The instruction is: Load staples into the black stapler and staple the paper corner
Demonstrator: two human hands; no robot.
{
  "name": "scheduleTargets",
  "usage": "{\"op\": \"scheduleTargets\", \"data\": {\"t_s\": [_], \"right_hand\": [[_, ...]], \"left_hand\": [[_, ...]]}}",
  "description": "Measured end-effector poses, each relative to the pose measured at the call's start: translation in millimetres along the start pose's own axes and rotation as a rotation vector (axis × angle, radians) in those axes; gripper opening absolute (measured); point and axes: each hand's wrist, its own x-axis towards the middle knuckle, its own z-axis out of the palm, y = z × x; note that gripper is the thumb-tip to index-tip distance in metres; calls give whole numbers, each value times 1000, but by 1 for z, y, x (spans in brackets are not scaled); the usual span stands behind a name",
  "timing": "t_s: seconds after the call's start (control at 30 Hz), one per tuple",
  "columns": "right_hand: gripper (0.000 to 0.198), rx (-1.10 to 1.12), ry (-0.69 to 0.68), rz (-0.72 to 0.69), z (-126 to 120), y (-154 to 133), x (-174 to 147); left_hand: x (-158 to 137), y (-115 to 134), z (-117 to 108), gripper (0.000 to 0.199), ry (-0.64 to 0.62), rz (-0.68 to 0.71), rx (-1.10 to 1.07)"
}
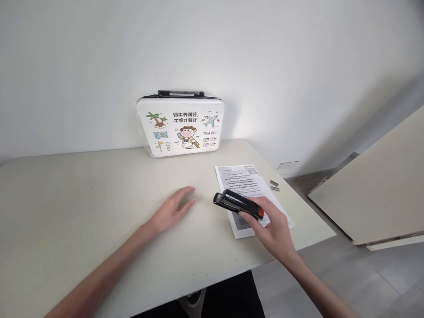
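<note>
A black stapler with an orange button at its rear end is gripped in my right hand, thumb on one side and fingers on the other. It is held over printed sheets of paper and covers part of the text. My left hand rests on the table to the left of the stapler, thumb and fingers apart, holding nothing. Two short strips of staples lie right of the paper.
A white case with cartoon travel pictures and a dark handle stands against the wall at the back of the pale table. To the right, past the table edge, is a pale panel above a grey floor.
</note>
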Motion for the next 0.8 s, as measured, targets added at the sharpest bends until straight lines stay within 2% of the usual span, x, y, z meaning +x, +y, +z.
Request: {"op": "scheduleTargets", "data": {"t_s": [0.1, 0.17, 0.3, 0.4, 0.5, 0.67, 0.8], "right_hand": [[22, 34, -118, 7, 39, -6, 28], [24, 49, -204, 18, 69, -8, 49], [30, 156, -373, 15, 126, -7, 82], [33, 206, -465, -13, 152, -4, 93], [34, 240, -499, 5, 162, -2, 94], [36, 280, -552, 79, 158, 0, 91], [45, 298, -512, 135, 158, 4, 89]], "left_hand": [[-24, -32, -41, 58, 127, -164, -156], [-36, -45, -58, 57, 231, -240, -285], [-48, -52, -67, 54, 346, -363, -404], [-47, -52, -63, 52, 358, -372, -433], [-45, -55, -58, 49, 375, -373, -460], [-44, -58, -55, 46, 417, -415, -478], [-42, -56, -54, 41, 463, -436, -482]]}}
